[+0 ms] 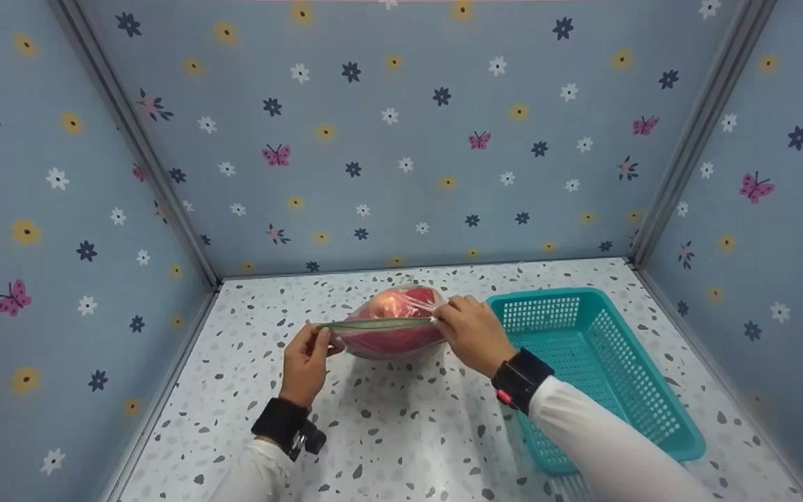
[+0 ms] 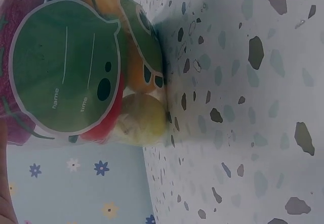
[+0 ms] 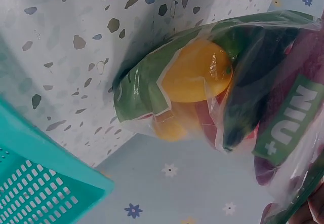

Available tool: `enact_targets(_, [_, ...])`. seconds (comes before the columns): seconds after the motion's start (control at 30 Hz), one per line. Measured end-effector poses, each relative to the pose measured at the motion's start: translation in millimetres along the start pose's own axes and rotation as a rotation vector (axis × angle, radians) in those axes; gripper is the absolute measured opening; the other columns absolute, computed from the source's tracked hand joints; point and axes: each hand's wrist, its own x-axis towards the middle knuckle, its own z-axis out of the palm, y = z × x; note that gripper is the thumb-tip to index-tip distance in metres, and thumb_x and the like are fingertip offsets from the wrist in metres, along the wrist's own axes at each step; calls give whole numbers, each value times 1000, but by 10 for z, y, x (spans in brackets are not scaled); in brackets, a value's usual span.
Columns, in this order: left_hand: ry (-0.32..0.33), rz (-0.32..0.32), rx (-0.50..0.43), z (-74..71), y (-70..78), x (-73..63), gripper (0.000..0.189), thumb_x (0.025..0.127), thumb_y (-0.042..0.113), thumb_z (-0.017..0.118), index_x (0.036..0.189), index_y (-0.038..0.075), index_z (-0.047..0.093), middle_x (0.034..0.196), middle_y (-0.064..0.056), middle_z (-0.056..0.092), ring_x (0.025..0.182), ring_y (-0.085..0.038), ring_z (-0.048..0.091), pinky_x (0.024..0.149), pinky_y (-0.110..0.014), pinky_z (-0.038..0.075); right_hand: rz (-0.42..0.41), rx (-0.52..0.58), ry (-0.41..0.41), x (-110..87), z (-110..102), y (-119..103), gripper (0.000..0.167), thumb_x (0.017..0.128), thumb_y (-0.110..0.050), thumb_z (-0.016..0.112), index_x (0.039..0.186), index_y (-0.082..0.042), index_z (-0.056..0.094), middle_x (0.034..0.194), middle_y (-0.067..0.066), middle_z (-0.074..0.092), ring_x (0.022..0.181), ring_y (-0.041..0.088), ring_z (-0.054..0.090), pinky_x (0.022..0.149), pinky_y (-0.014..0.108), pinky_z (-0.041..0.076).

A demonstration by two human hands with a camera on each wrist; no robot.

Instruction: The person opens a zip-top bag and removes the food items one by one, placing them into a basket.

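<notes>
A clear zip bag [image 1: 393, 343] full of produce stands on the speckled table, its green-edged mouth toward me. My left hand [image 1: 306, 364] pinches the left end of that edge between thumb and fingers. At the opposite end, my right hand [image 1: 473, 333] grips the bag's corner. The left wrist view shows a green printed label [image 2: 66, 67] on the bag and a pale yellow round fruit [image 2: 143, 118] low inside. Through the plastic, the right wrist view shows a yellow-orange fruit [image 3: 198, 71], a long dark vegetable [image 3: 255, 82] and a purple one [image 3: 301, 57].
A turquoise plastic basket [image 1: 652, 369] with perforated walls stands to the right, partly under my right forearm. Flower-patterned panels [image 1: 401, 139] enclose the table [image 1: 401, 446] at the back and both sides.
</notes>
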Motion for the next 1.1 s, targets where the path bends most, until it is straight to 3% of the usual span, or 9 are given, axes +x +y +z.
enact_targets(0.13, [-5, 11, 20, 2, 3, 18, 21, 114, 6, 54, 107, -10, 65, 96, -26, 70, 88, -8, 75, 83, -28, 65, 2, 26, 17, -20, -40, 43, 13, 107, -22, 69, 112, -11, 75, 104, 10, 73, 96, 31, 68, 85, 51, 56])
enact_targets(0.53, [-32, -5, 20, -37, 24, 22, 21, 115, 6, 50, 107, -10, 62, 96, -26, 69, 87, -10, 75, 82, -30, 66, 63, 97, 21, -96, -95, 175, 10, 105, -18, 73, 110, -10, 78, 92, 7, 61, 83, 22, 56, 72, 37, 49])
enact_targets(0.77, [-36, 1, 0, -37, 63, -37, 20, 114, 3, 49, 113, -13, 62, 96, -27, 69, 88, -12, 74, 81, -30, 66, 150, 179, 1, -125, -107, 181, 11, 108, -16, 69, 112, -8, 75, 95, 6, 62, 82, 19, 60, 73, 36, 53])
enact_targets(0.93, [-90, -2, -5, 5, 90, -142, 24, 115, 4, 46, 121, -14, 61, 104, -28, 69, 89, -12, 74, 81, -30, 65, 168, 243, 30, -140, -112, 191, 9, 108, -12, 68, 109, -6, 75, 93, 5, 62, 81, 17, 58, 73, 34, 53])
enact_targets(1.0, [-120, 6, 11, 48, 100, -192, 23, 114, 5, 50, 121, -12, 63, 108, -25, 71, 93, -15, 75, 82, -31, 65, 157, 255, 54, -147, -113, 199, 9, 107, -10, 68, 108, -5, 76, 91, 6, 61, 79, 17, 57, 71, 34, 52])
enact_targets(1.1, [-157, 46, 95, 135, 114, -269, 15, 108, 9, 67, 113, -5, 69, 106, -17, 73, 94, -17, 76, 79, -30, 65, 158, 271, 78, -154, -106, 212, 12, 108, -9, 67, 109, -3, 77, 91, 7, 63, 78, 16, 56, 70, 33, 50])
